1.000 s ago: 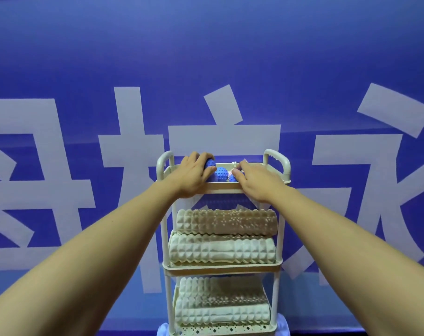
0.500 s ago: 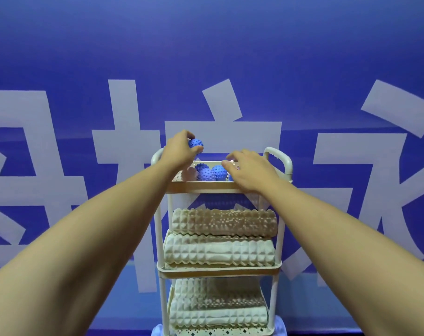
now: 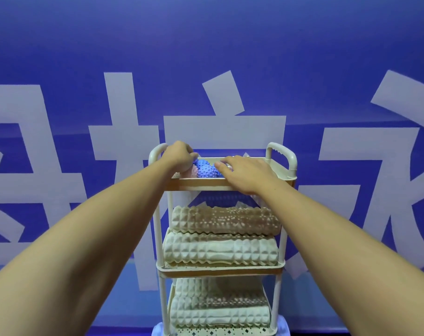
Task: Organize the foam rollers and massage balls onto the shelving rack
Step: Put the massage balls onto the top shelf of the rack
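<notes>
A cream three-tier shelving rack stands in front of me. Its top tray holds a blue spiky massage ball and a pink ball beside it. My left hand curls down into the tray's left side, fingers closed around another blue massage ball that is mostly hidden. My right hand lies flat over the tray's right part, its fingertips touching the middle blue ball. A tan foam roller rests on a cream foam roller on the middle shelf. More cream rollers fill the bottom shelf.
A blue wall with large white characters rises right behind the rack. The rack's right handle stands beside my right wrist, and the left handle is next to my left hand. A pale object shows at the rack's foot.
My left hand had lifted a blue ball above the tray; it has now come back down into the tray's left side. My right hand stayed over the balls on the right.
</notes>
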`<state>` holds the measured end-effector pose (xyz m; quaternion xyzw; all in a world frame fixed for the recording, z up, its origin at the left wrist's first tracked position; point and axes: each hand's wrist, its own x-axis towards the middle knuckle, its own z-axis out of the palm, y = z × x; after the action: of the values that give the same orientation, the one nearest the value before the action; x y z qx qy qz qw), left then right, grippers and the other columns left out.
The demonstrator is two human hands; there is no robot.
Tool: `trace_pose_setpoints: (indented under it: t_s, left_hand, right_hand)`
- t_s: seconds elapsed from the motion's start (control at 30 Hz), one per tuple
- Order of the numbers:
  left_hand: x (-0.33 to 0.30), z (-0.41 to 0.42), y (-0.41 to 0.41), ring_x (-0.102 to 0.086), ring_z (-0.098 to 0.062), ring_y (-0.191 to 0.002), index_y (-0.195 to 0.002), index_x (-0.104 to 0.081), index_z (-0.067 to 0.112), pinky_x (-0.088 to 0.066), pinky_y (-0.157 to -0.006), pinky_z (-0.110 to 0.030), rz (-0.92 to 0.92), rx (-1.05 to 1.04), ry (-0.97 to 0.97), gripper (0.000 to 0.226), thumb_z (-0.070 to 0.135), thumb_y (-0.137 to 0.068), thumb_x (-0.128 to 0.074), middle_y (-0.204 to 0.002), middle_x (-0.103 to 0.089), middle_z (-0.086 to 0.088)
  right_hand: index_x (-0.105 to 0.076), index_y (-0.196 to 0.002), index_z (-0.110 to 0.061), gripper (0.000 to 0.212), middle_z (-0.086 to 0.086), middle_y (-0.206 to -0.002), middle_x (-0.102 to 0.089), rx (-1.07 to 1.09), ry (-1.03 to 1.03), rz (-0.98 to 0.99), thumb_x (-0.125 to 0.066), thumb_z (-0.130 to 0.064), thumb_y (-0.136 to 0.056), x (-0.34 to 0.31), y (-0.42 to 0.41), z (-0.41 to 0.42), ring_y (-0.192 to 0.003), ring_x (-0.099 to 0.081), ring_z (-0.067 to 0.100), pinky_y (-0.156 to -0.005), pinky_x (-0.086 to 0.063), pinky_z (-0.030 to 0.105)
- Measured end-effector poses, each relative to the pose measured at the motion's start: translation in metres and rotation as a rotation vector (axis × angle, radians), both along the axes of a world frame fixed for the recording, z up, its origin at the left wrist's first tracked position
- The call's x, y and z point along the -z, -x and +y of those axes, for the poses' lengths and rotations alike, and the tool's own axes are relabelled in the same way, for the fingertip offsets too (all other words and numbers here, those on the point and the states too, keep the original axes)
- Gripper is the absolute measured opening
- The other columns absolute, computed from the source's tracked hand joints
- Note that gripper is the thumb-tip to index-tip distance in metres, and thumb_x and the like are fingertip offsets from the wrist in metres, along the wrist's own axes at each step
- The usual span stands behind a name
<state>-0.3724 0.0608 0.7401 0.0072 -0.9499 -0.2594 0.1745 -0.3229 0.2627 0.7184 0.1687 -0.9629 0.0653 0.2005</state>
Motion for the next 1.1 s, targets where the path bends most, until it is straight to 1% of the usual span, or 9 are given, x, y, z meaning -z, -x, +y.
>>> trace_pose_setpoints:
  t_s: [0.07,0.17,0.33,0.4,0.47,0.6,0.8,1.0,1.1]
  left_hand:
    - [-0.001,0.003,-0.013,-0.06,-0.025,-0.118,-0.136,-0.055,0.013,-0.049,-0.084,-0.03,0.069,0.05,-0.013,0.043,0.04,-0.102,-0.051,-0.134,-0.061,-0.009]
    - [-0.005,0.011,-0.042,-0.055,-0.024,-0.124,-0.14,-0.051,0.015,-0.043,-0.097,-0.033,0.265,0.09,0.049,0.045,0.04,-0.103,-0.047,-0.146,-0.05,-0.007]
    - [0.014,0.018,-0.101,-0.057,-0.021,-0.121,-0.134,-0.058,0.019,-0.044,-0.101,-0.038,0.594,0.131,0.191,0.041,0.041,-0.102,-0.044,-0.144,-0.051,-0.003]
    - [0.04,0.015,-0.128,-0.056,-0.023,-0.122,-0.13,-0.06,0.018,-0.043,-0.104,-0.043,0.686,0.165,0.208,0.04,0.039,-0.1,-0.043,-0.142,-0.054,-0.005]
    - [0.078,0.013,-0.157,-0.052,-0.023,-0.128,-0.132,-0.058,0.016,-0.042,-0.105,-0.044,0.716,0.209,0.201,0.04,0.037,-0.1,-0.044,-0.143,-0.053,-0.005]
    - [0.187,0.016,-0.208,-0.043,-0.022,-0.135,-0.14,-0.05,0.016,-0.039,-0.108,-0.04,0.574,0.214,0.204,0.043,0.037,-0.102,-0.045,-0.148,-0.045,-0.002]
    - [0.361,0.03,-0.262,-0.037,-0.029,-0.14,-0.147,-0.042,0.016,-0.036,-0.111,-0.045,0.111,0.261,0.267,0.054,0.045,-0.101,-0.041,-0.154,-0.038,-0.009]
    - [0.468,0.038,-0.286,-0.041,-0.034,-0.137,-0.147,-0.044,0.011,-0.038,-0.109,-0.05,-0.132,0.341,0.317,0.057,0.043,-0.1,-0.042,-0.152,-0.041,-0.016]
    - [0.517,0.042,-0.293,-0.042,-0.034,-0.135,-0.147,-0.043,0.012,-0.039,-0.108,-0.049,-0.224,0.363,0.319,0.057,0.044,-0.099,-0.044,-0.151,-0.04,-0.016]
  right_hand:
    - [-0.052,-0.14,-0.034,0.056,-0.003,-0.139,-0.059,-0.009,-0.004,0.018,-0.02,-0.061,-0.102,0.0,-0.002,0.001,-0.127,-0.052,0.026,-0.101,-0.039,0.046]
    - [-0.052,-0.141,-0.029,0.053,-0.004,-0.142,-0.056,-0.049,0.051,0.127,-0.028,-0.057,-0.103,0.002,-0.008,0.002,-0.131,-0.05,0.024,-0.108,-0.034,0.042]
    - [-0.052,-0.142,-0.021,0.051,-0.001,-0.146,-0.053,-0.207,0.161,0.4,-0.038,-0.048,-0.102,0.025,-0.039,0.002,-0.137,-0.045,0.019,-0.118,-0.028,0.04]
    - [-0.054,-0.14,-0.016,0.048,0.002,-0.146,-0.052,-0.274,0.21,0.496,-0.044,-0.041,-0.101,0.046,-0.065,0.002,-0.137,-0.044,0.02,-0.118,-0.029,0.04]
    - [-0.053,-0.142,-0.016,0.046,0.001,-0.147,-0.051,-0.315,0.217,0.515,-0.049,-0.037,-0.101,0.079,-0.093,0.006,-0.138,-0.043,0.019,-0.117,-0.03,0.04]
    - [-0.049,-0.145,-0.017,0.049,0.001,-0.151,-0.047,-0.264,0.201,0.354,-0.048,-0.04,-0.102,0.178,-0.136,0.019,-0.14,-0.042,0.021,-0.116,-0.032,0.042]
    - [-0.049,-0.146,-0.02,0.054,0.003,-0.149,-0.049,-0.137,0.091,-0.05,-0.045,-0.048,-0.1,0.34,-0.192,0.033,-0.134,-0.047,0.023,-0.111,-0.037,0.041]
    - [-0.052,-0.143,-0.019,0.056,0.006,-0.142,-0.054,-0.061,0.049,-0.305,-0.045,-0.048,-0.096,0.459,-0.234,0.049,-0.127,-0.054,0.027,-0.103,-0.042,0.041]
    - [-0.041,-0.149,-0.023,0.061,0.002,-0.149,-0.045,0.034,-0.001,-0.485,-0.039,-0.054,-0.096,0.507,-0.251,0.057,-0.133,-0.046,0.026,-0.102,-0.041,0.044]
